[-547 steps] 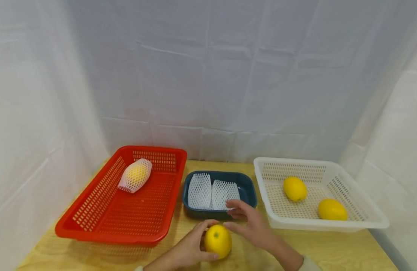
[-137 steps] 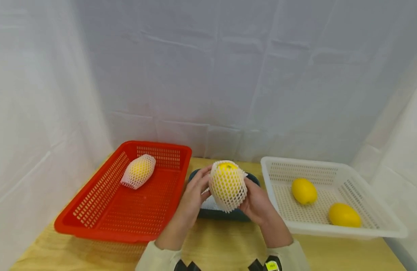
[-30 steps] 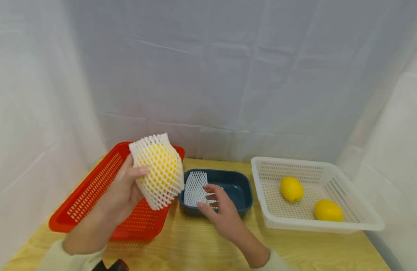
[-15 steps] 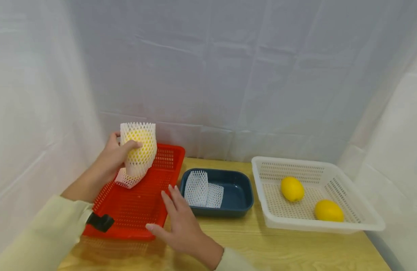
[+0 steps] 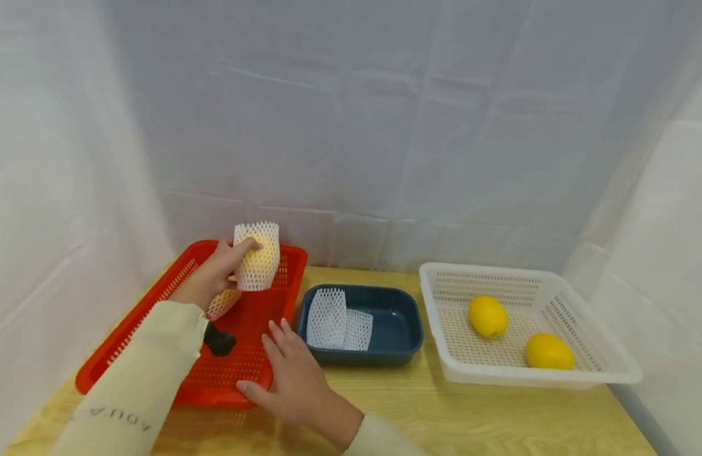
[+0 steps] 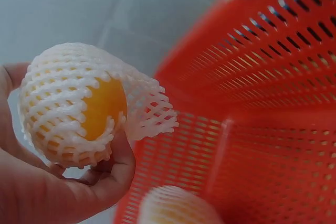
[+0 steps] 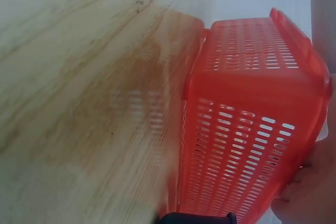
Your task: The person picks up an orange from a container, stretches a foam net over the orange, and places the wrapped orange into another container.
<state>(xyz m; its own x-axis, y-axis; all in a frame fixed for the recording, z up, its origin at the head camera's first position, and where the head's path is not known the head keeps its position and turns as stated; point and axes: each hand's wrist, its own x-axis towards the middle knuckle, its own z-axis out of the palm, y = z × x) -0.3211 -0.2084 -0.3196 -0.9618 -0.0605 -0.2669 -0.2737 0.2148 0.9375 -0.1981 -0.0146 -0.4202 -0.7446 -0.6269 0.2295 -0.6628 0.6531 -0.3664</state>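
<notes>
My left hand [image 5: 222,269] holds a lemon [image 5: 259,253] wrapped in a white foam net over the back of the red basket [image 5: 296,297]. In the left wrist view, bare yellow skin of this lemon [image 6: 105,108] shows through the open end of its net, with thumb and fingers round it. Below lies another netted lemon [image 5: 222,304] in the basket, partly hidden by the left arm. My right hand [image 5: 299,380] is at the basket's front right corner, fingers spread and fairly straight. In the right wrist view its fingers appear beside the red basket's rim [image 7: 310,145].
A dark blue dish [image 5: 393,358] in the middle holds foam nets [image 5: 328,320] at its left. At the right stands a white basket [image 5: 533,373] with two bare lemons [image 5: 487,316]. White sheeting [image 5: 351,126] encloses the wooden table [image 5: 407,411] at the back and sides.
The lemon was bare earlier, then netted in both hands. My left hand has carried it left over the red basket, lately slightly right. My right hand has moved from the dish to the basket's corner.
</notes>
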